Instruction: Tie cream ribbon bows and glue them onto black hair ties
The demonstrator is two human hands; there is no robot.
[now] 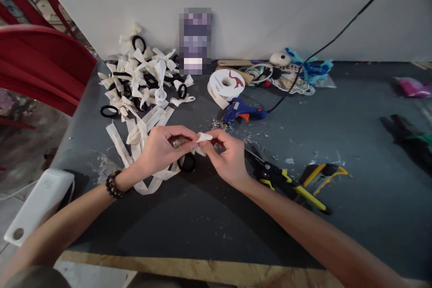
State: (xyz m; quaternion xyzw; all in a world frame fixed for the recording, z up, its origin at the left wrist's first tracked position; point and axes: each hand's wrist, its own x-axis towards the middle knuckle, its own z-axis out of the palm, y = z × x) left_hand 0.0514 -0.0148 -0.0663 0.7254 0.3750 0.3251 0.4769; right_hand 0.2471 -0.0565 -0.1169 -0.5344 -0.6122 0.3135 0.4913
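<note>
Between my two hands is a short white ribbon [204, 137], folded or looped at its upper end. My left hand [168, 146] pinches it from the left, thumb and forefinger closed. From the right, my right hand [227, 153] pinches the same ribbon, its fingertips close to the left ones. A black hair tie [186, 162] hangs or lies just below the fingers; whether the ribbon is fastened to it I cannot tell. Loose cut ribbon strips [148, 184] lie under and beside my left hand.
Behind are a pile of white bows on black hair ties [145, 76], a ribbon spool [227, 82] and a blue glue gun [241, 111] with a black cord. Scissors [286, 180] and a yellow cutter [326, 175] lie right. A white power bank-like box [40, 202] sits at the left edge.
</note>
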